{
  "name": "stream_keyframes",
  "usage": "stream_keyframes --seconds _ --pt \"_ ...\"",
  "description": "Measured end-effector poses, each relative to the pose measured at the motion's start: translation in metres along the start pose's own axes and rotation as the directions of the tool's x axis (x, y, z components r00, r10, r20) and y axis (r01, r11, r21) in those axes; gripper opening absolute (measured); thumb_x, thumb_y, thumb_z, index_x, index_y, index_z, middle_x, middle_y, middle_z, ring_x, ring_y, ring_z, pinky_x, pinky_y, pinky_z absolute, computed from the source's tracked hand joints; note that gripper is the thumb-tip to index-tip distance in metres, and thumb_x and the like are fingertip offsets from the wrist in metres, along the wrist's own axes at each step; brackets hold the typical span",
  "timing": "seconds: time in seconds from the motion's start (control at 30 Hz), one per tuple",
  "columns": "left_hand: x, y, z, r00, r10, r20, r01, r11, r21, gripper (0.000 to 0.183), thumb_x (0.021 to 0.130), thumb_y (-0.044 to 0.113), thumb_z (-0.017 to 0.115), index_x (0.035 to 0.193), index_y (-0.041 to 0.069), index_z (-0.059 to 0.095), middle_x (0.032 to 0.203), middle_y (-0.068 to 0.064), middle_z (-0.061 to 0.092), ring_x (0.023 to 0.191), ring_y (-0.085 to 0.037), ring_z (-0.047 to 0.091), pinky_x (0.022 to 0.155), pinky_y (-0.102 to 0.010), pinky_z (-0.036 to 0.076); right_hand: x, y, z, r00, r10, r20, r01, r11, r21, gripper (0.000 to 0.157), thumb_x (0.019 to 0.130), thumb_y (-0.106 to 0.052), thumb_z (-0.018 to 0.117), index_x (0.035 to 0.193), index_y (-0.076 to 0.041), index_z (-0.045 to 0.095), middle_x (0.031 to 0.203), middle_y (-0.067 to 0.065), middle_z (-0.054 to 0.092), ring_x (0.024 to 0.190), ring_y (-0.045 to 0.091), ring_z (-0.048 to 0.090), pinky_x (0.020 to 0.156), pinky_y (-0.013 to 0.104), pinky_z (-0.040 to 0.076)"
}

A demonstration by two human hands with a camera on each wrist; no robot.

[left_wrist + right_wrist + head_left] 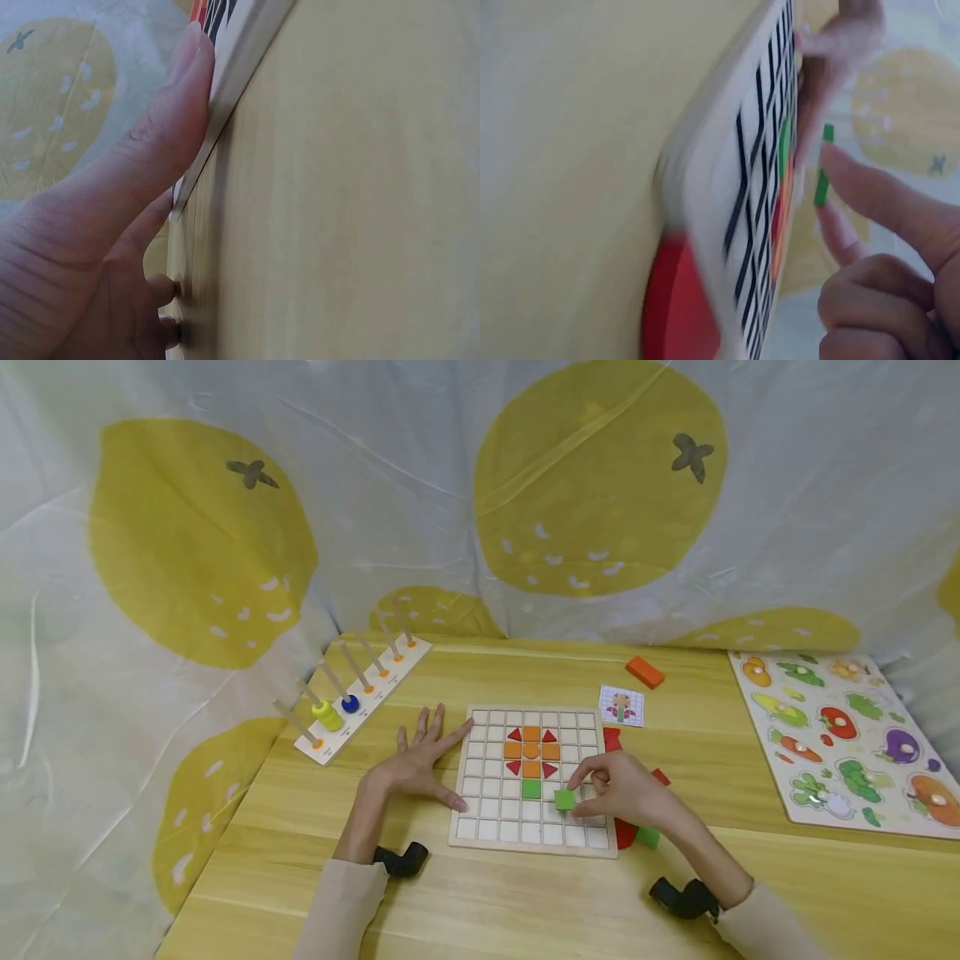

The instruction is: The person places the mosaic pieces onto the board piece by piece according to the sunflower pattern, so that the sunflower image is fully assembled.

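Note:
A wooden grid board [495,832] lies on the table, with orange squares, red triangles and one green square [532,789] set in its cells. My right hand [618,787] pinches another green square tile [565,800] between thumb and finger, above the board's lower right cells. In the right wrist view that tile [823,187] is held edge-on, apart from the board. My left hand [420,766] is spread beside the board, its thumb and index finger touching the left edge. The left wrist view shows the thumb [161,124] against the board's side.
A pattern card [622,706] and an orange block [645,672] lie behind the board's right corner. Red pieces [625,833] and a green piece [648,837] sit along its right side. A peg stand [330,750] is at left, a vegetable puzzle [806,777] at right.

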State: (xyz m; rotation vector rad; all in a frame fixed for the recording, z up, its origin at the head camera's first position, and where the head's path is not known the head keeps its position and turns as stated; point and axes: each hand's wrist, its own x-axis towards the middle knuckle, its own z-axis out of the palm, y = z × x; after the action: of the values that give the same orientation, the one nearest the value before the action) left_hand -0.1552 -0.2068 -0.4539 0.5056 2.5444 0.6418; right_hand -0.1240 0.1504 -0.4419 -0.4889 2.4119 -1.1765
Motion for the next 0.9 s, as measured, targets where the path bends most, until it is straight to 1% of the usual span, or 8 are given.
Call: stream_keyframes --seconds 0.1,0.17,0.27,0.37,0.57,0.73,0.9 --pt "0.000 0.000 0.000 1.000 -0.001 0.004 0.001 1.000 0.001 0.128 0.072 0.050 0.092 0.168 0.029 0.010 0.169 -0.022 -0.027 0.154 -0.046 -0.031 0.117 -0.076 -0.019 0.009 -0.013 0.019 1.000 -0.010 -0.008 0.010 1.000 -0.028 0.024 0.074 -0.018 0.094 0.089 -0.012 0.076 0.056 -0.005 0.033 0.052 0.010 0.032 0.050 0.021 0.024" --pt "0.000 0.000 0.000 1.000 0.000 0.004 0.000 1.000 0.001 0.128 0.072 0.050 0.092 0.168 0.029 0.010 0.169 -0.022 -0.027 0.154 -0.046 -0.031 0.117 -0.076 -0.019 0.013 -0.019 0.028 1.000 0.009 -0.018 -0.009 0.999 -0.048 0.024 0.073 -0.017 0.095 0.087 -0.012 0.076 0.057 -0.004 0.038 0.054 0.011 0.036 0.051 0.022 0.025" --pt "0.001 0.000 0.000 1.000 0.001 0.004 -0.001 1.000 -0.006 0.128 0.071 0.050 0.092 0.168 0.029 0.011 0.169 -0.022 -0.027 0.154 -0.046 -0.031 0.117 -0.076 -0.019 0.017 -0.023 0.035 0.998 0.052 -0.032 -0.054 0.996 -0.066 0.025 0.072 -0.017 0.095 0.086 -0.012 0.075 0.060 -0.003 0.044 0.057 0.013 0.039 0.053 0.023 0.027" --pt "0.001 0.000 0.000 1.000 0.001 0.002 -0.001 1.000 -0.009 0.128 0.071 0.049 0.092 0.168 0.029 0.011 0.169 -0.022 -0.027 0.154 -0.046 -0.031 0.117 -0.076 -0.020 0.018 -0.022 0.039 0.997 0.067 -0.029 -0.068 0.996 -0.060 0.026 0.071 -0.017 0.096 0.087 -0.014 0.076 0.060 -0.003 0.044 0.056 0.013 0.039 0.053 0.023 0.026" --pt "0.000 0.000 0.000 1.000 0.002 0.004 -0.002 1.000 -0.008 0.128 0.071 0.049 0.092 0.168 0.029 0.011 0.169 -0.022 -0.027 0.154 -0.046 -0.030 0.117 -0.076 -0.019 0.018 -0.019 0.041 0.999 0.029 -0.020 -0.029 0.999 -0.041 0.022 0.073 -0.013 0.094 0.091 -0.015 0.080 0.058 -0.005 0.040 0.053 0.010 0.037 0.051 0.021 0.024" --pt "0.000 0.000 0.001 1.000 0.000 0.004 0.000 1.000 -0.012 0.128 0.071 0.049 0.093 0.168 0.029 0.011 0.169 -0.022 -0.027 0.154 -0.046 -0.030 0.117 -0.076 -0.020 0.020 -0.020 0.044 1.000 0.020 -0.020 -0.021 1.000 -0.023 0.018 0.075 -0.011 0.092 0.089 -0.015 0.080 0.057 -0.006 0.038 0.053 0.010 0.034 0.053 0.021 0.024" --pt "0.000 0.000 0.001 1.000 0.000 0.002 0.000 1.000 -0.015 0.128 0.071 0.048 0.093 0.168 0.029 0.011 0.169 -0.022 -0.027 0.154 -0.046 -0.031 0.117 -0.076 -0.020 0.023 -0.022 0.047 1.000 -0.010 -0.015 0.010 1.000 -0.011 0.019 0.075 -0.009 0.092 0.089 -0.016 0.081 0.055 -0.006 0.037 0.052 0.009 0.034 0.052 0.020 0.026"
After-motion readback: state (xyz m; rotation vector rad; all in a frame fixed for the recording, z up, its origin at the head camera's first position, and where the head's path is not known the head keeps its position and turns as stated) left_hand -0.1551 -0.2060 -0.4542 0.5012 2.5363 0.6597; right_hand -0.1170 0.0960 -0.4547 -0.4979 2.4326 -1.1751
